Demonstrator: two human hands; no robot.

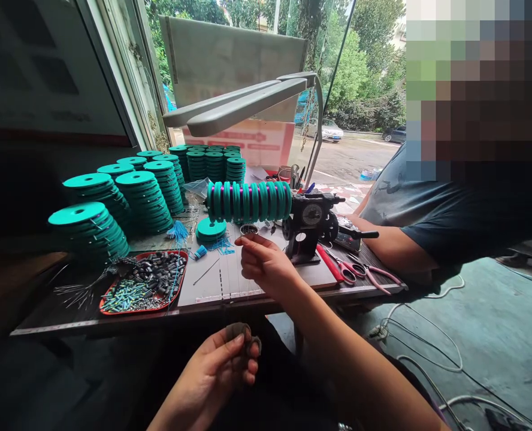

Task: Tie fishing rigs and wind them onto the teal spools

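Observation:
My right hand (pixel 263 263) is raised over the table's front, thumb and forefinger pinched; what they hold, if anything, is too fine to see. Just beyond the fingertips is a small round dish (pixel 248 229) of tiny dark pieces. Behind it a row of teal spools (pixel 249 202) with purple between them sits on the shaft of a black hand-crank winding machine (pixel 311 218). Lower down, in front of the table edge, my left hand (pixel 221 365) is closed, with dark grey coverings on some fingertips. Anything between its fingers is hidden.
Stacks of teal spools (pixel 144 200) fill the left and back. A red tray (pixel 142 281) holds small metal and coloured parts. Scissors (pixel 344 269) and pink-handled pliers (pixel 376 275) lie right. A lamp (pixel 248 105) arches above. Another person's arm (pixel 392 242) rests at right.

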